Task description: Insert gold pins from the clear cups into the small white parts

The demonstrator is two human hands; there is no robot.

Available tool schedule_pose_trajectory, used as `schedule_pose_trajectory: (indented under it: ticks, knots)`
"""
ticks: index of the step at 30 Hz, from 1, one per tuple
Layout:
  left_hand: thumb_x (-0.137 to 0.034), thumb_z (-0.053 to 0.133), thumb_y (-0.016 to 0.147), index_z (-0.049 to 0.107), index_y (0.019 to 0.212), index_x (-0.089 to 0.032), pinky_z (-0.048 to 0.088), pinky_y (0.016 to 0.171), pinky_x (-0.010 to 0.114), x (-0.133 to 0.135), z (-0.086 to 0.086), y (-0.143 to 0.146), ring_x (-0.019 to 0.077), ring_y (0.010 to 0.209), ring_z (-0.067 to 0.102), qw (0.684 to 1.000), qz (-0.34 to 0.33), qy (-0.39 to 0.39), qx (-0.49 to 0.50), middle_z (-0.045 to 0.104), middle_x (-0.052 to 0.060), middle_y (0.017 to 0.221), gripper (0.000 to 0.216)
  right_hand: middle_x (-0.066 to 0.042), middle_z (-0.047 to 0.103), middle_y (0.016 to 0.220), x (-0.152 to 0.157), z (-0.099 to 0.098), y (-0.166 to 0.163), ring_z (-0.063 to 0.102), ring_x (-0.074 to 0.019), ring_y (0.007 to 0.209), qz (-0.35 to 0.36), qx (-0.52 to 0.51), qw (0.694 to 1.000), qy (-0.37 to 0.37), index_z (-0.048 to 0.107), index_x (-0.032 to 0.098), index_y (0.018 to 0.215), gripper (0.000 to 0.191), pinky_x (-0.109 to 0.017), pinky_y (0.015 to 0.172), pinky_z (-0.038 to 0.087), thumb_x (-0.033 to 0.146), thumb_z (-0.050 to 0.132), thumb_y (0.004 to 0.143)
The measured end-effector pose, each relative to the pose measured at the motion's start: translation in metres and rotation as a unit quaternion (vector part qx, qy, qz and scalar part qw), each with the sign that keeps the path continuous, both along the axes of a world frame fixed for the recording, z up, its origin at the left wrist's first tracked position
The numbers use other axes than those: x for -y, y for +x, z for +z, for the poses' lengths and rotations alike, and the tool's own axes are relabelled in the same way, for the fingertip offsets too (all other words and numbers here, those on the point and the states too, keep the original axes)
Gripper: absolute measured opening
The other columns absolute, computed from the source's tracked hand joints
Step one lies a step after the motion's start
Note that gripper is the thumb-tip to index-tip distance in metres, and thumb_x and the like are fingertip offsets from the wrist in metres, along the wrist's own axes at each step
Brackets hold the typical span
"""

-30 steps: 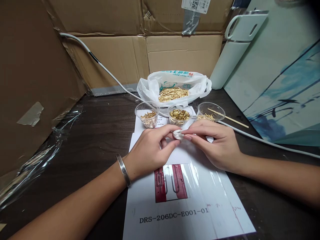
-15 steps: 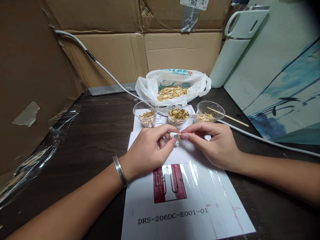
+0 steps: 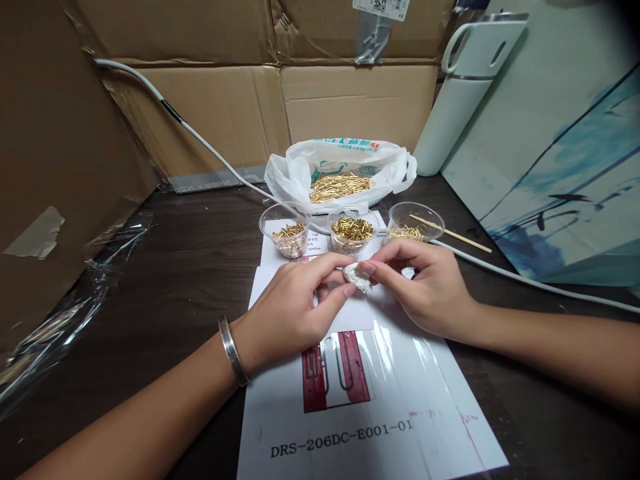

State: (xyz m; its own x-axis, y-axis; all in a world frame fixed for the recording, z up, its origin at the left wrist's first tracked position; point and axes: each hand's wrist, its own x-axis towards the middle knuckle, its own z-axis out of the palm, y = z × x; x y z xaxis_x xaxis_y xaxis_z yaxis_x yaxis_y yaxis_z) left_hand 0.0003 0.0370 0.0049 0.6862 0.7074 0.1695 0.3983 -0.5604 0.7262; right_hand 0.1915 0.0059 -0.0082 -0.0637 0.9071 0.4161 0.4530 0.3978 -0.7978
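Between my hands, above the paper sheets, is a crumpled white tissue [image 3: 358, 275]. My left hand [image 3: 300, 303], a metal bangle on its wrist, grips the tissue's left side between thumb and fingers. From the right, my right hand [image 3: 423, 287] pinches the tissue's upper edge with thumb and forefinger. Any small pin inside the tissue is hidden. Just behind the hands stand three clear plastic cups: the left cup [image 3: 285, 230] and middle cup [image 3: 352, 230] hold short brass-coloured pins, and the right cup [image 3: 416, 223] holds thin gold ones. A second white scrap [image 3: 409, 273] shows beneath my right hand.
Behind the cups sits a white plastic bag [image 3: 285, 180] of long gold pins. A wooden stick [image 3: 465, 239] leans out of the right cup. A white cable [image 3: 210, 147] crosses the table. Printed sheets [image 3: 390, 400] lie below my hands. A pale bottle [image 3: 463, 100] and cardboard walls stand behind.
My right fingers have moved from a thin gold pin tip at the tissue's edge onto the tissue itself. More of the tissue shows now. The view has shifted slightly.
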Motion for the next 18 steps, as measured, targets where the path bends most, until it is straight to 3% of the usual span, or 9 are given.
schedule_pose_trajectory:
  ticks: [3, 9, 18]
  knots:
    - [-0.031, 0.047, 0.091, 0.057, 0.109, -0.022, 0.040, 0.062, 0.023, 0.0000, -0.0010, 0.0001, 0.0079, 0.058, 0.050, 1.000, 0.004, 0.003, -0.002, 0.062, -0.005, 0.068, 0.022, 0.004, 0.064, 0.067, 0.0000, 0.0002, -0.0006, 0.056, -0.0057, 0.059, -0.005, -0.013, 1.000, 0.009, 0.063, 0.018, 0.073, 0.010, -0.018, 0.054, 0.043, 0.025, 0.066, 0.080]
    - [-0.029, 0.047, 0.092, 0.064, 0.102, -0.021, 0.043, 0.074, 0.023, -0.0012, 0.0003, 0.0017, 0.0105, 0.080, 0.058, 0.999, -0.009, 0.029, 0.029, 0.067, 0.000, 0.092, 0.021, 0.003, 0.065, 0.066, -0.0011, 0.0020, -0.0001, 0.055, -0.0070, 0.057, 0.018, 0.013, 1.000, 0.008, 0.065, 0.018, 0.073, 0.010, -0.020, 0.052, 0.041, 0.026, 0.065, 0.080]
    - [-0.034, 0.054, 0.087, 0.062, 0.105, -0.019, 0.042, 0.059, 0.022, 0.0004, -0.0008, 0.0011, 0.0081, 0.057, 0.052, 0.999, 0.035, 0.020, 0.017, 0.066, 0.000, 0.078, 0.025, 0.002, 0.065, 0.066, 0.0008, 0.0005, -0.0006, 0.053, -0.0083, 0.056, -0.017, 0.038, 0.999, 0.015, 0.066, 0.019, 0.073, 0.011, -0.021, 0.051, 0.041, 0.028, 0.066, 0.079]
